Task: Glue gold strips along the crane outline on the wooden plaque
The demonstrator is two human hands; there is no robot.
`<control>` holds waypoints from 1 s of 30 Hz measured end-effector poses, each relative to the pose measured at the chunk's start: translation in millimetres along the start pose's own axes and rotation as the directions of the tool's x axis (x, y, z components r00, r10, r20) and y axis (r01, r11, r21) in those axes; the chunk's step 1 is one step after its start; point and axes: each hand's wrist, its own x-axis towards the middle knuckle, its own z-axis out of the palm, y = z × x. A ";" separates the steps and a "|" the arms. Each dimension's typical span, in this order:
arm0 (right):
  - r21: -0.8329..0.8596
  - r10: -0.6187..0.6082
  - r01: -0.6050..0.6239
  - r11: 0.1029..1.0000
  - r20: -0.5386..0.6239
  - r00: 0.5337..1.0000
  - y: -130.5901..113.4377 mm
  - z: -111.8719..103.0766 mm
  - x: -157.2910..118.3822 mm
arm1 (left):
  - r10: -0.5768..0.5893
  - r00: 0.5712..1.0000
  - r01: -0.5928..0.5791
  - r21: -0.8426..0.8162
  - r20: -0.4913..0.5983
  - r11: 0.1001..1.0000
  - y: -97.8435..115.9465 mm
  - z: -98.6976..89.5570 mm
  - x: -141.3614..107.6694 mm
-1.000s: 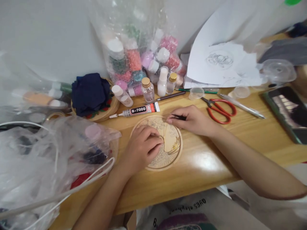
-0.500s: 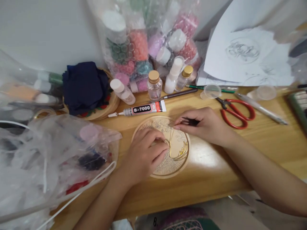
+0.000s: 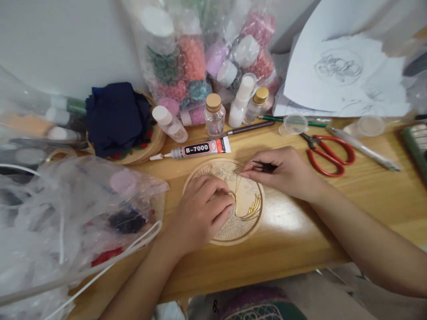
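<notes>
A pale wall is rising behind a wood-grain table, light glinting off the bare patch at right. The round wooden disc is lying mid-table, drawn lines showing, gold wire curving along its right side. The left hand is resting over the disc's left part, hiding it, fingers curled; whether they're gripping anything, I can't tell. The right hand is closing around a dark tool, thumb and finger nearly meeting above the far right rim.

Just beyond, a glue tube is lying crosswise, and behind it a corked jar is standing below bagged bottles crowding the far side. Over to the right, red-handled pliers are lying near a silver pen, and paper sheets are curling up at the back. Far left, navy cloth is sitting in a heap. Nearer, a crumpled clear bag is swallowing the left end, a white cord trailing across it, well clear of the disc.
</notes>
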 end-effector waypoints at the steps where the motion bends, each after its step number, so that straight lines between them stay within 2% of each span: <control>1: -0.003 0.001 -0.001 1.000 -0.001 1.000 0.2 0.0 -0.1 | 0.002 1.000 -0.002 0.000 -0.001 1.000 -0.2 -0.1 0.0; 15: -0.033 -0.006 0.006 0.999 0.006 1.000 2.4 0.0 -1.2 | 0.002 1.000 -0.002 0.026 0.013 1.000 4.5 -2.2 0.5; 30: -0.045 0.010 -0.010 0.999 0.003 1.000 1.3 -0.2 -1.3 | -0.041 0.994 0.051 0.090 -0.105 0.995 12.4 5.6 1.8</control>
